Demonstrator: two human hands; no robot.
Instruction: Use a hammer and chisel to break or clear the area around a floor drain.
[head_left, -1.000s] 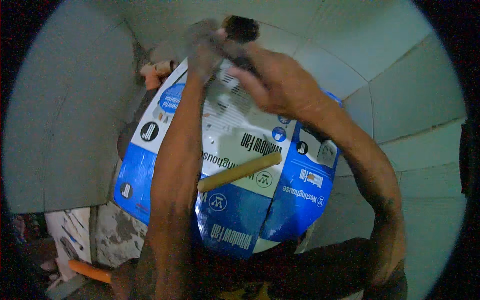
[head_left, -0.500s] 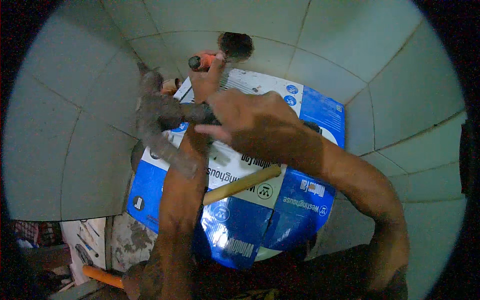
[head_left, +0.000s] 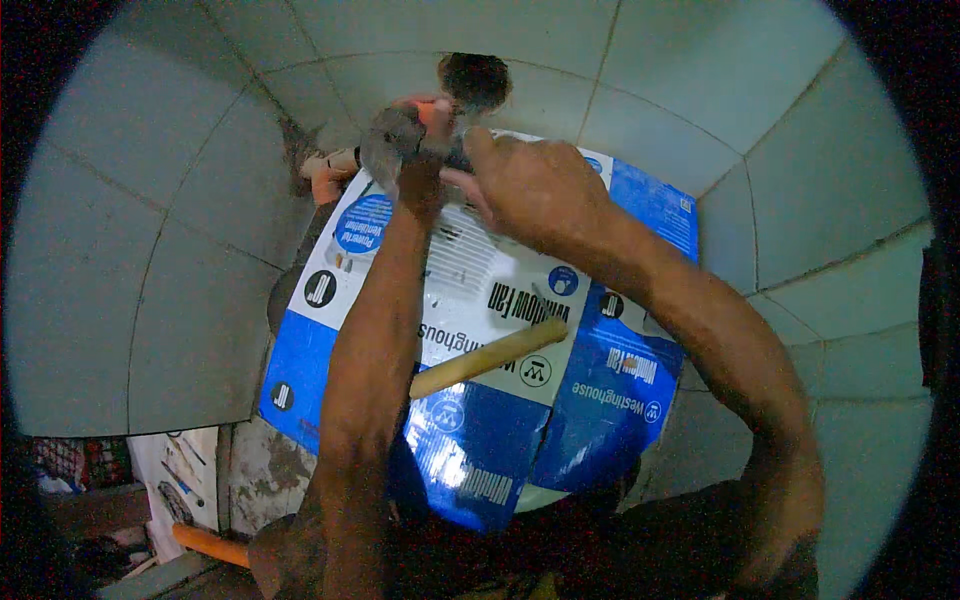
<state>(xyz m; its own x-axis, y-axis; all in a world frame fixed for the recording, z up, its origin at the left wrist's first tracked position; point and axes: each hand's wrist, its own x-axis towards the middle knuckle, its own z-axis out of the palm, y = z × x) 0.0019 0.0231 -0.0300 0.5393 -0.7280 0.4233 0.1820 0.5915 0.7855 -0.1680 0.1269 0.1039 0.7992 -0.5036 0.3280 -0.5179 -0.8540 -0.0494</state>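
Observation:
My left hand (head_left: 432,150) reaches forward to the tiled wall and is closed around an orange-handled tool (head_left: 424,108), just left of a dark rough hole (head_left: 475,80). The tool's tip is hidden, so I cannot tell its kind. My right hand (head_left: 535,180) grips a hammer (head_left: 388,145) by its dark handle. Its head, smeared by motion, is close against the butt of the orange handle and partly covers my left hand. I cannot tell whether they touch. Beneath both arms lies a flattened blue and white cardboard box (head_left: 470,270). A wooden stick (head_left: 490,358) rests across it.
Pale tiled walls (head_left: 700,80) close in ahead and on both sides. A short pipe end (head_left: 335,163) sticks out by the left corner. At lower left are an orange pipe-like bar (head_left: 210,545), a white printed panel (head_left: 185,480) and a chipped ledge (head_left: 268,480).
The hammer has swung forward from above my left forearm to the orange handle, and my right hand moved forward with it. My left hand stays by the hole.

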